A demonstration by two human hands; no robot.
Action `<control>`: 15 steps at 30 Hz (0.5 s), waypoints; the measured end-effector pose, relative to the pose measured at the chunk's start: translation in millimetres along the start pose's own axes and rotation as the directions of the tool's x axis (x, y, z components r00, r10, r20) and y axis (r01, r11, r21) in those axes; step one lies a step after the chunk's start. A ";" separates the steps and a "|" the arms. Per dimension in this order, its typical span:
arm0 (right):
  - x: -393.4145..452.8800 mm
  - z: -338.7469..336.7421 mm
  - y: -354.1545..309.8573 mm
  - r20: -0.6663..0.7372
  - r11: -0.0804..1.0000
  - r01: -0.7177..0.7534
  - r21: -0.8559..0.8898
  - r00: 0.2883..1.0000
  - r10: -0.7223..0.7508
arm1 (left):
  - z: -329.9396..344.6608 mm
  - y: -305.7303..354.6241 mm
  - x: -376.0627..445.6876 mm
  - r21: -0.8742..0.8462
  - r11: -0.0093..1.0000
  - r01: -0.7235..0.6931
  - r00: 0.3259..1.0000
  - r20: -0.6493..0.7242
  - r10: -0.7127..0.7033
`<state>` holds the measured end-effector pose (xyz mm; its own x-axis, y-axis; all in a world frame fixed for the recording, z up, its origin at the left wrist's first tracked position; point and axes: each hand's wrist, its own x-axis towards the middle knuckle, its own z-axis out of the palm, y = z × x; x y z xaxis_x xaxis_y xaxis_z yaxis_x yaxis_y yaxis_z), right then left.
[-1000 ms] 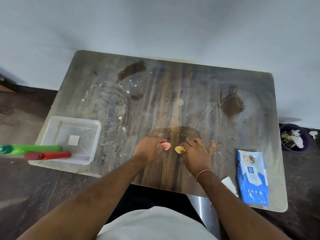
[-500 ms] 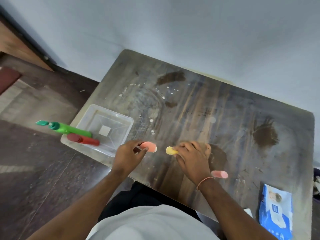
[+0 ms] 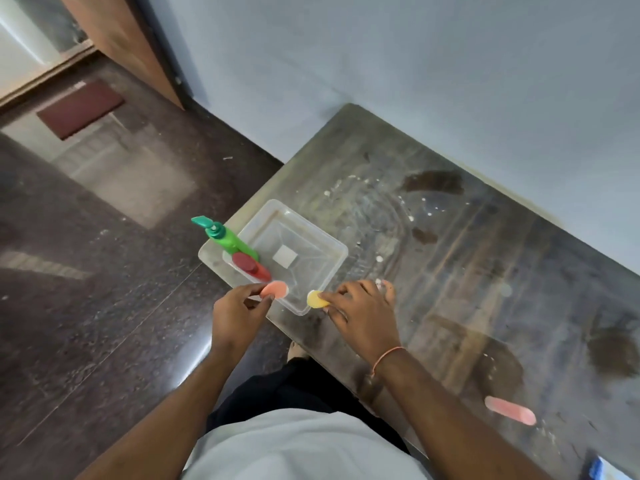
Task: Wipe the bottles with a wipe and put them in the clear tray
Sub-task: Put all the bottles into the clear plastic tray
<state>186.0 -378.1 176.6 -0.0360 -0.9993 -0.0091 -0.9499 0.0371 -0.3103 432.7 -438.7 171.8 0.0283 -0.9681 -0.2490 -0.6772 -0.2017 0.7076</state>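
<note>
From the head camera, a dark, stained wooden bench [image 3: 450, 271] is seen running diagonally from the middle of the frame to the lower right, with a pale wall behind it. A clear tray [image 3: 332, 268] sits at the bench's near left corner; a small white square is visible on its floor. Two bottles stand at the tray's left side: a green pump bottle [image 3: 228, 239] and, just in front of it, a red bottle [image 3: 251, 266] with a dark red cap. Whether they stand inside the tray or just beside its wall cannot be told.

A small pink bottle [image 3: 275, 289] is pinched between the thumb and fingertips of the left hand [image 3: 239, 313] and is held over the tray's near left edge, next to the red bottle. A small yellow bottle [image 3: 317, 300] is gripped by the curled fingers of the right hand [image 3: 363, 317] at the tray's near corner; only its rounded end shows past the fingers. A thin orange band is worn on the right wrist.

Another pink bottle [image 3: 510, 410] lies on its side on the bench, well apart from the tray, to the lower right. A blue packet [image 3: 595, 468] is cut off by the bottom edge. A dark speckled floor [image 3: 104, 271] fills the left of the view.
</note>
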 end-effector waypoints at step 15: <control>69.2 45.7 -57.5 0.180 0.996 0.078 -0.037 0.981 -0.070 | 14.3 -39.4 49.3 -0.131 0.991 0.026 0.998 0.052 -0.019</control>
<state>252.3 -449.5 150.4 0.0871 -0.9836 -0.1578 -0.9605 -0.0409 -0.2751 450.2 -476.3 122.2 0.0031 -0.9551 -0.2962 -0.5742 -0.2441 0.7815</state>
